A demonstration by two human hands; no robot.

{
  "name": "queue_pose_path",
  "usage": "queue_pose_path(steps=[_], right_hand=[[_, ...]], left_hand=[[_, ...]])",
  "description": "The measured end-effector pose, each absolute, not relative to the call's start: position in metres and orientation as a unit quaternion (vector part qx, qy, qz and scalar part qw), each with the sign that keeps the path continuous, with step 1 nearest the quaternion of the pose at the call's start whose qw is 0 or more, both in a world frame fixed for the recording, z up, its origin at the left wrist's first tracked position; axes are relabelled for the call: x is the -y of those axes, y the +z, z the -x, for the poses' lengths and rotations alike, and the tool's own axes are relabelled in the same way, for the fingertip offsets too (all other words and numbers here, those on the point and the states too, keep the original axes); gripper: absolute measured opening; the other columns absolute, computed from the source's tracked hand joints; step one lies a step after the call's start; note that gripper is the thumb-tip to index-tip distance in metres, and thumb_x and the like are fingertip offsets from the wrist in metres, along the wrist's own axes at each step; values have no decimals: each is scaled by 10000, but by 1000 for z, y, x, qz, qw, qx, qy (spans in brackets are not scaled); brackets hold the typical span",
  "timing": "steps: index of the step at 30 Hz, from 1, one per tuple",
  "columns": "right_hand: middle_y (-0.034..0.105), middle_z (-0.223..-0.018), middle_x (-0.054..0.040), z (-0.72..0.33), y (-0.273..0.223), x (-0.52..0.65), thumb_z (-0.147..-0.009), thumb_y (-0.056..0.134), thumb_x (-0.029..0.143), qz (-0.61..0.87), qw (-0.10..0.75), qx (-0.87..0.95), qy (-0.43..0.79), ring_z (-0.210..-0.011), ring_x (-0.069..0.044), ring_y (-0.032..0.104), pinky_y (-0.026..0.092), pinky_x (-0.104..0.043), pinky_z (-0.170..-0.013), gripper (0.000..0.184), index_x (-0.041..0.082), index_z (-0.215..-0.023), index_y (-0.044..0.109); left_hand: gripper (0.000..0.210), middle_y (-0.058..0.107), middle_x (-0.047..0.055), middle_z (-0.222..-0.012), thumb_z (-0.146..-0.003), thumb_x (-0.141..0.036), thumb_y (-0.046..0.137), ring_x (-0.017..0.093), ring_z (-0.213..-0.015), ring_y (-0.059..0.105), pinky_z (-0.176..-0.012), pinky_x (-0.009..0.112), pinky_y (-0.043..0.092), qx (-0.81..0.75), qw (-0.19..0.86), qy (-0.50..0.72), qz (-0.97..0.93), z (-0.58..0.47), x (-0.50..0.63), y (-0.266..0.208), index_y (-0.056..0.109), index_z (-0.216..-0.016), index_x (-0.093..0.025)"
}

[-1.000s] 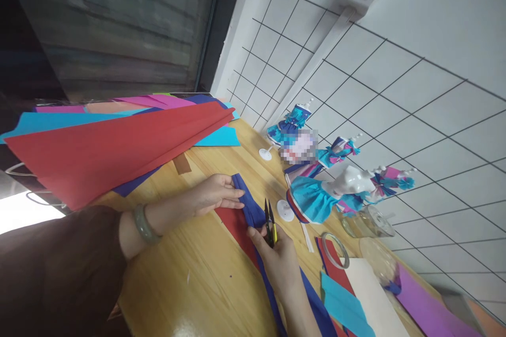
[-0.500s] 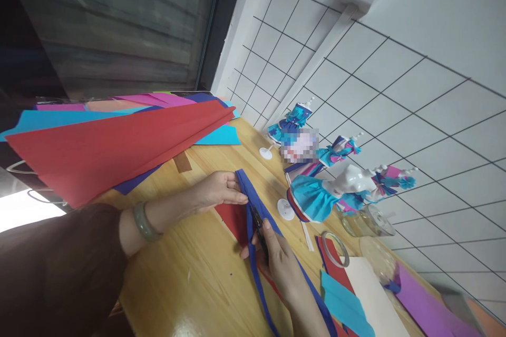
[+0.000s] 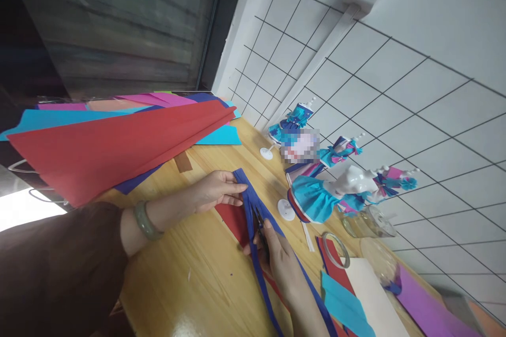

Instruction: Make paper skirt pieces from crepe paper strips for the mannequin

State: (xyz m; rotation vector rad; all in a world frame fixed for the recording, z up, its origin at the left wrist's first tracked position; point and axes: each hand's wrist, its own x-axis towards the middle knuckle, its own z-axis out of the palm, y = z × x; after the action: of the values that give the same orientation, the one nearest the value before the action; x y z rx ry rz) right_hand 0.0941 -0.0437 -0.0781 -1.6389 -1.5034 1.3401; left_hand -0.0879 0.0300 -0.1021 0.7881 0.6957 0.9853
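My left hand (image 3: 221, 192) pinches the far end of a dark blue sheet (image 3: 250, 188) that looks like felt or paper. In my right hand (image 3: 281, 260) is a pair of black scissors (image 3: 260, 226), its blades parted a little around the blue sheet. A narrow blue strip (image 3: 261, 284) hangs off on the left of the cut and curves down toward me. Beneath the blue lies a red sheet (image 3: 234, 222), partly covered by it and by my right hand. My right fingers partly hide the scissor handles.
A large stack of coloured sheets topped by red (image 3: 118, 147) lies at the left. Small dress forms in blue outfits (image 3: 314, 197) stand at the back right. A roll of clear tape (image 3: 335, 250), a light blue piece (image 3: 343, 300) and a purple sheet (image 3: 430, 305) lie at the right.
The scissor blades have opened slightly, and the blue sheet shows parted at the cut. My left fingers have shifted a little on the end of the sheet.
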Motion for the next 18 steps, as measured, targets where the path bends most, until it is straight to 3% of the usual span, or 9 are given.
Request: queue_pose_path(steps=[6,14,18], right_hand=[[385,-403,36,-94,-82,43,-842,280,624,604,268,585,470,-371,-98,286,208,-233,-392,592,184,-581,578],[498,-501,5,-89,-79,40,-844,324,588,607,297,616,406,-457,-134,410,323,-253,-475,550,193,-574,595],[464,-450,2,-84,-76,40,-853,277,591,609,281,618,409,-439,-145,414,334,-266,-485,605,184,-599,645]], left_hand=[[233,664,39,-781,-621,-198,760,110,-695,609,-673,243,508,-311,757,442,-366,89,-29,-102,651,-814,-126],[277,677,50,-801,-570,-180,785,110,-667,610,-677,263,504,-305,771,418,-371,86,-24,-98,652,-806,-124],[276,677,48,-790,-570,-185,783,113,-656,614,-690,278,504,-314,770,415,-368,84,-21,-99,641,-798,-119]])
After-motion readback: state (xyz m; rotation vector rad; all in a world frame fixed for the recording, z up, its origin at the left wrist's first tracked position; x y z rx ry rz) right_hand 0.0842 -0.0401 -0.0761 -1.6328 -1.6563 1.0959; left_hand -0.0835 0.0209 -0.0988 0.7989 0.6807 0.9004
